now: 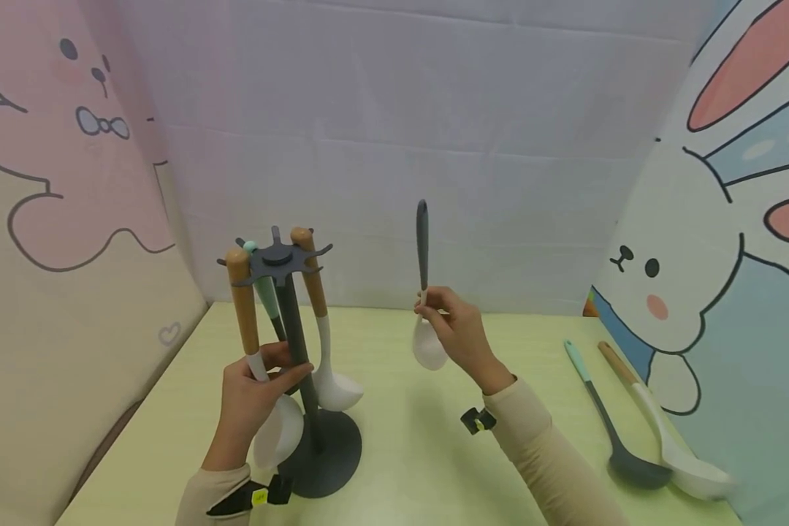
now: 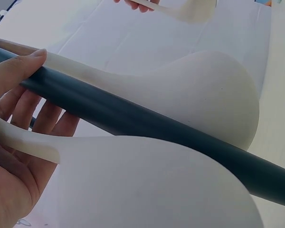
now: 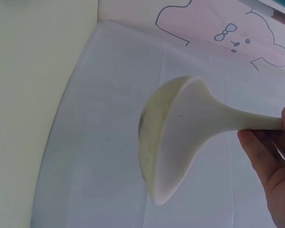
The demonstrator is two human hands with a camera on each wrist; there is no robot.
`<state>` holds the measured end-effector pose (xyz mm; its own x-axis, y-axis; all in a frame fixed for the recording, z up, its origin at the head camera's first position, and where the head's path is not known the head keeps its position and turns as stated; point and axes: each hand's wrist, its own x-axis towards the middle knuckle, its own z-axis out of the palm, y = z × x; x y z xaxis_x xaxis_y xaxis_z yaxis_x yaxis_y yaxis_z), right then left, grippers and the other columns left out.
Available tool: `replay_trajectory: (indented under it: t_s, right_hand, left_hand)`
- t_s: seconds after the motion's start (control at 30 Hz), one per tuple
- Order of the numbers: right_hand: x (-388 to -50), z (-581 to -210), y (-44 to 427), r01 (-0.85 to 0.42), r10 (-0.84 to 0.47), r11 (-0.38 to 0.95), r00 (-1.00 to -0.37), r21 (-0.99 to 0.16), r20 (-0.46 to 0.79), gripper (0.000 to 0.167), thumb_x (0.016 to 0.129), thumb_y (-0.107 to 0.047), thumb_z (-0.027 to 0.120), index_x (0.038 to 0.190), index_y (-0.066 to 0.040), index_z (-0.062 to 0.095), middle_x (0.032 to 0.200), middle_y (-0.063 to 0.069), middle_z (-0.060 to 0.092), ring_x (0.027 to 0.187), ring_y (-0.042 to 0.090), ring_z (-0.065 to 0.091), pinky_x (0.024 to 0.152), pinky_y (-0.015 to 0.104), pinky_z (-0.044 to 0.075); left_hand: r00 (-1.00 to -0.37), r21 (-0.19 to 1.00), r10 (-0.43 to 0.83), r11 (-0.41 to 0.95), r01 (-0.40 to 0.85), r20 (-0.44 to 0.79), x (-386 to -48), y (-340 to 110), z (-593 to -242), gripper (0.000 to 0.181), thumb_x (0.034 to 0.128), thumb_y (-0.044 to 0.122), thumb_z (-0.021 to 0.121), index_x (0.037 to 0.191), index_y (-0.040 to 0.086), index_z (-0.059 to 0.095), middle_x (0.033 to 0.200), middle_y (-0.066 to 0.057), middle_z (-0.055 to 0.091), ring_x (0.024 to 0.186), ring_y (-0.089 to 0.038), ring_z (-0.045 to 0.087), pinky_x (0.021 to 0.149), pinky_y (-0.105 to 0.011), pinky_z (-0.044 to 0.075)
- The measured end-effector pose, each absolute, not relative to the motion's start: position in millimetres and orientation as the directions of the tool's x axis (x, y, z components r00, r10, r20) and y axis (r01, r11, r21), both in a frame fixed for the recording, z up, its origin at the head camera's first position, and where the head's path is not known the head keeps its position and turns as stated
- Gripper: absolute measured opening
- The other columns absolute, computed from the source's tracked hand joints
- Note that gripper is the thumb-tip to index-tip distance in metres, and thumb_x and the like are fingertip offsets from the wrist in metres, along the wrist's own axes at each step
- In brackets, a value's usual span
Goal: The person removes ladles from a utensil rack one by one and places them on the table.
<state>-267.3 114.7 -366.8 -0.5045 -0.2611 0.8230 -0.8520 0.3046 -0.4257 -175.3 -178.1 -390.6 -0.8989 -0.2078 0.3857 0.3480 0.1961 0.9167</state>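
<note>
On the left half of the table (image 1: 513, 343) stands a dark utensil stand (image 1: 291, 321) with a round base and a hooked top. Three utensils hang from it: two white ladles with wooden handles, one at the left (image 1: 279, 438) and one at the right (image 1: 335, 391), and a mint-handled utensil (image 1: 267, 296) behind, its lower end mostly hidden.

The left hand (image 1: 256, 394) is clamped on the stand's post, thumb on one side and fingers behind; the left ladle's neck runs close across its palm.

The right hand (image 1: 460, 329) pinches a grey-handled ladle (image 1: 429, 347) by its white neck. This ladle is off the table, well apart from the stand, handle up and bowl down.

At the right lie a dark ladle (image 1: 638, 467) and another white ladle (image 1: 697, 475), side by side.

Assessment: the neck grip is sound, as it leaves the handle's tip free. Good practice would be to keep the pinch firm against twisting, hold the handle upright, steady the post without pressing the left ladle, and keep the bowl clear of the hanging ones.
</note>
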Motion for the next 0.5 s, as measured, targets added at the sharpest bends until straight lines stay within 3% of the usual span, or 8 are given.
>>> replay_trajectory:
  t_s: [0.5]
  right_hand:
    - [-274.4, -368.1, 163.4, -0.721, -0.178, 0.477, -0.639, -0.502, 0.749, 0.021, 0.088, 0.007, 0.070, 0.108, 0.006, 0.062, 0.090, 0.017, 0.071, 0.081, 0.033, 0.071, 0.066, 0.040, 0.060]
  left_hand:
    - [-0.909, 0.924, -0.205, 0.205, 0.323, 0.364, -175.3, -178.7, -390.2, 0.030, 0.0766, -0.003, 0.083, 0.104, -0.007, 0.071, 0.080, 0.010, 0.070, 0.079, -0.006, 0.066, 0.070, -0.021, 0.056]
